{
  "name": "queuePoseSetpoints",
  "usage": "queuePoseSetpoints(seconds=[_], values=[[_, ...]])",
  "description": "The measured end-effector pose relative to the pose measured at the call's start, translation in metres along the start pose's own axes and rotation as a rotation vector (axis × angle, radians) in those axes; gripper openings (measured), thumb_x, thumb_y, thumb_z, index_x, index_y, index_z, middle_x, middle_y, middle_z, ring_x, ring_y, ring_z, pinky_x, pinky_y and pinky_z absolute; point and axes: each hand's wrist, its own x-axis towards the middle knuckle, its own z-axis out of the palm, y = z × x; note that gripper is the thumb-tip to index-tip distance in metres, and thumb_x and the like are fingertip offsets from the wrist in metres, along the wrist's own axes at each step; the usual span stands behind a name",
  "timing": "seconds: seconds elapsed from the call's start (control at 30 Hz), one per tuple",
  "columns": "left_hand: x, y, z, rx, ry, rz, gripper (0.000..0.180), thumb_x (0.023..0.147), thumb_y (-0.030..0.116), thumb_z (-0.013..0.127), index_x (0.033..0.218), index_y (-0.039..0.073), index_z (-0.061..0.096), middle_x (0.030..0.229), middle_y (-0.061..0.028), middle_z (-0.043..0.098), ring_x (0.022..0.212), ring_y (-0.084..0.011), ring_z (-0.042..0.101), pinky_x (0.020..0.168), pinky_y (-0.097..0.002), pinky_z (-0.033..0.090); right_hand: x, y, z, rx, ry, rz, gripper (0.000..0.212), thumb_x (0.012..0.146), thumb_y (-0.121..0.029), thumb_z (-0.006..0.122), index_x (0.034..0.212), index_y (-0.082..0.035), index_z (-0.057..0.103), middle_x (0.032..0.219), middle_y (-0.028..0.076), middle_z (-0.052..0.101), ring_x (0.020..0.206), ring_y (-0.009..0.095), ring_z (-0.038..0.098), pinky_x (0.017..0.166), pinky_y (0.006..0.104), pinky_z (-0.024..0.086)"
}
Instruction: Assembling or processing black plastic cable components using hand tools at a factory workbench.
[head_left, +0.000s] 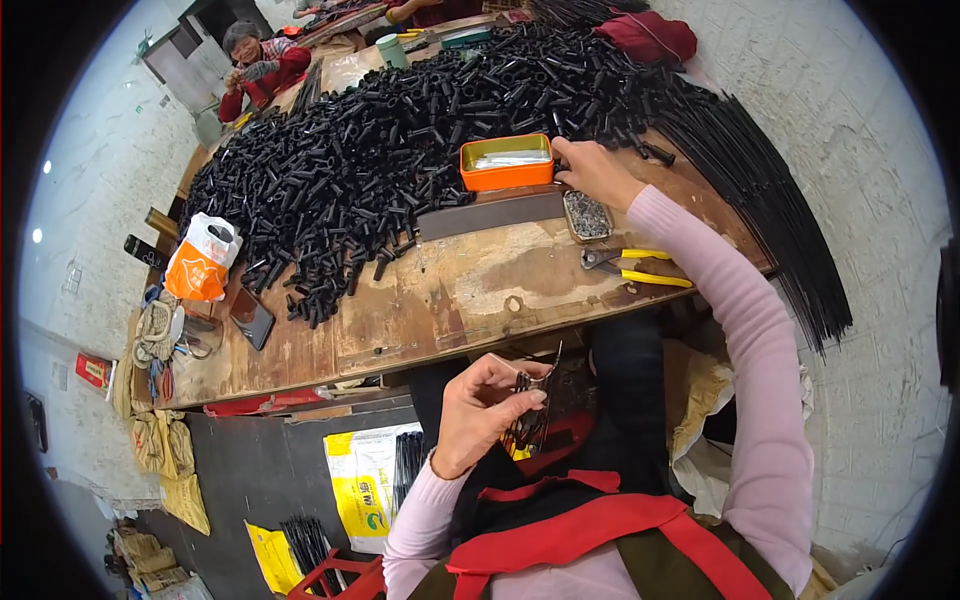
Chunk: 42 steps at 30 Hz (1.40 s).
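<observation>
My left hand (490,405), above my lap near the table's front edge, is closed with thumb and fingers pinching a bunch of thin black metal ribs (524,432). One thin curved end sticks up past the fingertips. Out over the table, my right hand (598,172) bends its fingers at the right end of an orange tin (507,180), beside the black tubes. Its fingertips are pressed close together, and what they hold, if anything, cannot be made out. Pale slender pieces (510,159) lie inside the tin. Just below that hand sits a small tray of tiny metal parts (588,217).
A big heap of short black tubes (400,130) covers the table (400,345). Yellow-handled pliers (640,270) and a grey bar (490,215) lie in front. Long black rods (770,190) hang off the right edge. A phone (251,318) and bag (203,258) are left. A person (262,72) sits beyond.
</observation>
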Motion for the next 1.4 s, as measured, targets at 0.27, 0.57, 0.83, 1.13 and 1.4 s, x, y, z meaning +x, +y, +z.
queuePoseSetpoints(seconds=[0.27, 0.57, 0.83, 1.13, 1.4], values=[[0.008, 0.001, 0.001, 0.094, -0.062, -0.063, 0.039, 0.085, -0.004, 0.067, 0.123, -0.005, 0.058, 0.113, -0.0132, 0.065, 0.093, -0.016, 0.063, 0.079, -0.0298, 0.055, -0.074, -0.109, -0.049, 0.799, -0.376, 0.368, 0.025, 0.088, -0.007, 0.068, 0.111, 0.003, 0.066, 0.105, 0.008, 0.066, 0.09, 0.014, 0.066, 0.077, 0.0285, 0.053], [-0.002, 0.011, 0.013, -0.006, -0.16, -0.028, 0.042, 0.088, 0.002, 0.068, 0.129, 0.0, 0.057, 0.113, -0.0054, 0.066, 0.089, -0.0078, 0.061, 0.076, -0.023, 0.051, -0.136, -0.193, -0.08, 0.993, -0.335, 0.346, 0.022, 0.09, -0.001, 0.064, 0.111, 0.005, 0.065, 0.109, 0.009, 0.067, 0.099, 0.015, 0.066, 0.089, 0.0273, 0.052], [-0.025, 0.026, 0.024, 0.065, -0.112, -0.045, 0.034, 0.092, 0.005, 0.065, 0.125, -0.001, 0.06, 0.107, -0.0034, 0.067, 0.087, -0.0057, 0.059, 0.073, -0.0219, 0.05, -0.151, -0.204, -0.091, 0.954, -0.334, 0.299, 0.012, 0.09, -0.005, 0.066, 0.101, 0.001, 0.066, 0.099, 0.003, 0.067, 0.093, 0.009, 0.062, 0.085, 0.0242, 0.048], [-0.027, 0.018, 0.032, 0.046, -0.154, 0.074, 0.022, 0.095, 0.009, 0.062, 0.115, 0.0, 0.062, 0.1, -0.0025, 0.068, 0.086, -0.0057, 0.06, 0.071, -0.0211, 0.049, -0.161, -0.209, -0.102, 0.899, -0.283, 0.149, 0.013, 0.089, -0.007, 0.069, 0.098, 0.001, 0.068, 0.089, 0.001, 0.067, 0.085, 0.007, 0.062, 0.078, 0.022, 0.049], [-0.032, 0.021, 0.041, 0.033, -0.134, 0.094, 0.016, 0.095, 0.007, 0.061, 0.11, 0.0, 0.062, 0.1, -0.0028, 0.068, 0.086, -0.0068, 0.061, 0.072, -0.0212, 0.048, -0.165, -0.211, -0.104, 0.7, -0.149, -0.076, 0.011, 0.084, -0.003, 0.07, 0.094, 0.001, 0.069, 0.086, 0.005, 0.068, 0.08, 0.012, 0.063, 0.074, 0.0243, 0.049]])
